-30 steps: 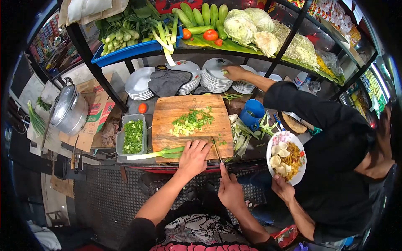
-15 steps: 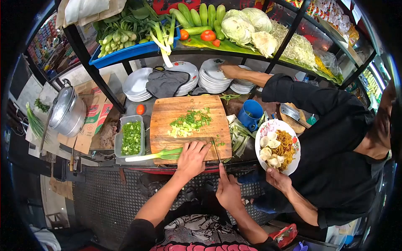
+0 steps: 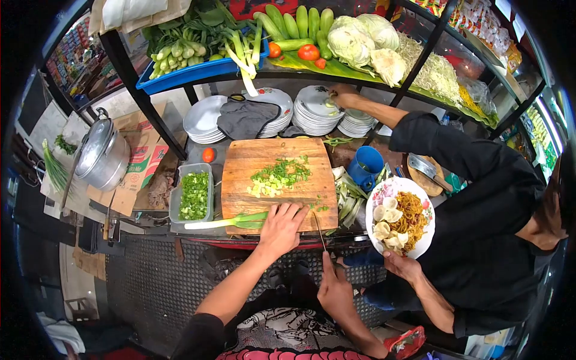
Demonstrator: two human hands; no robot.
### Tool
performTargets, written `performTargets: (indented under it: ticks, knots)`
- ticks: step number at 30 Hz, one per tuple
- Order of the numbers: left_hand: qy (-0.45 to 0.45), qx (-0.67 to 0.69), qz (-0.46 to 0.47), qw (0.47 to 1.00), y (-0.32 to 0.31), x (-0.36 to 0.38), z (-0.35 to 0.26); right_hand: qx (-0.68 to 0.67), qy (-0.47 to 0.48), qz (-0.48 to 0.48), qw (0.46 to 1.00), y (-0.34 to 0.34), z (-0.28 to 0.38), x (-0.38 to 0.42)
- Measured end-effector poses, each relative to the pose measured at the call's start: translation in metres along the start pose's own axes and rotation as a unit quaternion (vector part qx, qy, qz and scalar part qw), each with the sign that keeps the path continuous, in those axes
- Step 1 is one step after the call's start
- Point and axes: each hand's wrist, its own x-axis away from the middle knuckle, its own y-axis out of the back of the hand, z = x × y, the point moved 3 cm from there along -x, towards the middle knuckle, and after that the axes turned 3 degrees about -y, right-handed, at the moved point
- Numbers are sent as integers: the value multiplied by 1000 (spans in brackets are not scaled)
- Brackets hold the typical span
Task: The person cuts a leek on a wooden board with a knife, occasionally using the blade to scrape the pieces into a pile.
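Observation:
My left hand [image 3: 282,228] presses the green end of a spring onion [image 3: 216,222] onto the wooden cutting board [image 3: 240,157], fingers closed over it. The onion's white end juts left past the board's edge. In my right hand [image 3: 334,289] is a knife [image 3: 320,233], gripped by the handle, its blade tip over the board's near right part beside my left fingertips. Chopped spring onion [image 3: 279,177] lies across the board's middle, and a few bits [image 3: 320,205] lie near the blade. A clear tub [image 3: 173,207] of chopped greens stands left of the board.
A co-worker at right holds a plate [image 3: 373,239] of noodles and crackers and reaches to the stacked plates [image 3: 315,123]. A blue mug [image 3: 365,167], a cleaver [image 3: 425,168] and a tomato [image 3: 208,155] lie around the board. Vegetables fill the shelf above; a pot [image 3: 103,159] stands left.
My right hand has drawn the knife slightly back towards me and to the right. My left hand stays on the spring onion. The co-worker's far hand now has pale slices beneath it.

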Motion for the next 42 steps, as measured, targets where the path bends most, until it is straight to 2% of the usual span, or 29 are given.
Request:
performTargets:
  ticks: [4,7,10,17,20,23,27,34,35,38,42]
  knots:
    - [-4,5,-8,1000,-1,0,1,-94,-60,42,993,13,-1,6]
    - [-4,14,-11,1000,-1,0,0,-52,-32,3,998,3,1,-15]
    - [-5,14,-11,1000,-2,1,3,-61,-37,29,997,-8,0,-30]
    - [3,10,0,1000,1,0,-1,-25,-41,17,999,-18,3,-44]
    - [2,9,0,1000,1,-1,-1,-35,-40,17,998,-7,7,-27]
    - [-2,18,-6,1000,1,0,0,-48,-62,58,995,5,5,-1]
    - [-8,37,-44,998,-2,1,3,-109,-55,36,992,13,3,1]
    - [-13,24,-32,999,-1,2,3,-90,-67,3,994,-11,10,-32]
    - [-13,24,-34,999,0,2,3,-78,-74,26,994,-12,10,-35]
    - [-11,26,-40,999,-1,3,2,-29,-58,14,998,-21,7,-45]
    - [1,40,-37,999,-2,3,3,-15,-85,67,994,-10,9,-26]
